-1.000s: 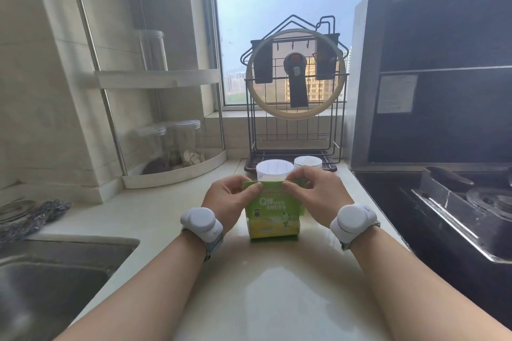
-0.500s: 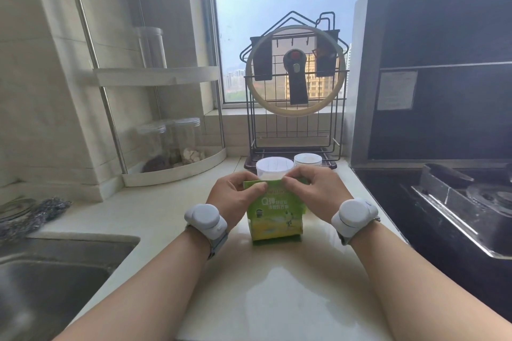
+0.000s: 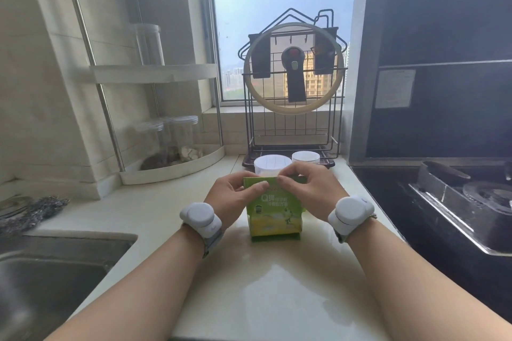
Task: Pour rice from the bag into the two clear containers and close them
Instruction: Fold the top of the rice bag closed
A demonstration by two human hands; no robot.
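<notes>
A green and yellow rice bag [image 3: 274, 213] stands upright on the pale countertop [image 3: 271, 285] in the middle of the view. My left hand [image 3: 231, 196] pinches the bag's top edge from the left, and my right hand [image 3: 310, 191] pinches the same edge from the right. Thumbs and forefingers nearly meet at the top strip. Right behind the bag stand two clear containers with white lids: the nearer container [image 3: 270, 165] on the left, the farther container [image 3: 305, 157] on the right. My hands hide their lower parts.
A steel sink [image 3: 47, 279] lies at the lower left with a scouring pad [image 3: 30, 213] beside it. A corner shelf [image 3: 169, 158] holds clear jars at the back left. A black wire rack [image 3: 293, 108] with a pan lid stands by the window. A black stove [image 3: 454, 202] fills the right.
Both hands keep their pinch on the bag's top, with the fingertips shifted slightly along the edge. The bag and containers have stayed in place; the camera tilted a little.
</notes>
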